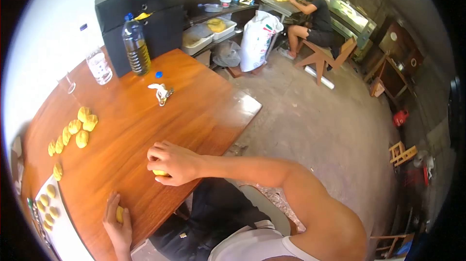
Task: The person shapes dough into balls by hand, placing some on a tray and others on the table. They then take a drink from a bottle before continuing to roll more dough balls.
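My right hand rests on the wooden table with its fingers curled over a yellow dough piece. Nearer the table's front edge, my left hand holds another yellow piece between thumb and fingers. Several yellow shaped pieces lie in a group at the left of the table. Smaller yellow pieces sit on a white tray at the lower left.
An oil bottle, a clear bottle, a glass, a blue cap and a crumpled white item stand or lie farther back. Another person sits at a far table, beyond a white sack.
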The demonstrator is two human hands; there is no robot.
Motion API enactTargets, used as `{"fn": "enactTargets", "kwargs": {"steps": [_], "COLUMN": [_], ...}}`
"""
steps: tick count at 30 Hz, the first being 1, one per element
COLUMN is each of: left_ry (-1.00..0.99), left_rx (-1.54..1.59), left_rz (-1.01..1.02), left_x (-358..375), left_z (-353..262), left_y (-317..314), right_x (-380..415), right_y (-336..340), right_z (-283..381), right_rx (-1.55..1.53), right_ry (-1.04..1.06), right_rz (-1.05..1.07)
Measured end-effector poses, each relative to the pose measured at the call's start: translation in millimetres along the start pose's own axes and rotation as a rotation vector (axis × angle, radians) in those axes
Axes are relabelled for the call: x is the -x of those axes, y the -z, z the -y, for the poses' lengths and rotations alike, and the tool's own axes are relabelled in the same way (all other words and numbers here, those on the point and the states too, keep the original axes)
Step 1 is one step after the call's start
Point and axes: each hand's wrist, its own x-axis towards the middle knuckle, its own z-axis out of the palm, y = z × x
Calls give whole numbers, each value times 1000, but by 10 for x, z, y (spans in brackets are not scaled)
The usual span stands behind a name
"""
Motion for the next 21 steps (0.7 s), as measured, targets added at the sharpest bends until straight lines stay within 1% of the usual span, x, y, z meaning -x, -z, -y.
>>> {"fn": "enactTargets", "kwargs": {"steps": [2,3,5,7,9,10,12,13,14,15,16,18,19,21], "left_ry": [-100,-93,-229,-136,-85,-29,-110,-216,-252,-229,-249,-171,-137,-201], "left_rx": [-118,-121,-239,-209,-203,-188,-219,-277,-290,-255,-270,-209,-221,-269], "left_rz": [-21,-23,-29,-53,-60,-76,-87,-67,-53,-33,-8,24,-32,-71], "left_x": [-150,-272,-596,-916,-1084,-1016,-795,-629,-424,-237,-90,-11,-47,-352], "left_z": [-104,-79,84,152,0,-21,-14,-30,-24,-111,-101,-67,-28,120], "left_y": [-83,-129,-207,-321,-402,-413,-416,-347,-289,-207,-110,36,49,-25], "right_x": [-144,-265,-560,-791,-959,-978,-788,-638,-459,-299,-174,-121,-244,-437], "right_y": [-111,-164,-386,-553,-751,-741,-739,-665,-545,-396,-232,-1,26,39], "right_z": [-69,-108,-261,-344,-311,-246,-283,-209,-146,-94,-18,-77,-132,-211], "right_rx": [45,70,54,38,1,-11,55,-4,-57,-35,-89,-177,-189,50], "right_ry": [50,51,21,-10,-286,-333,-33,33,109,162,118,86,145,81], "right_rz": [-46,-51,-71,-101,-160,-141,-176,-149,-126,-49,62,149,176,106]}}
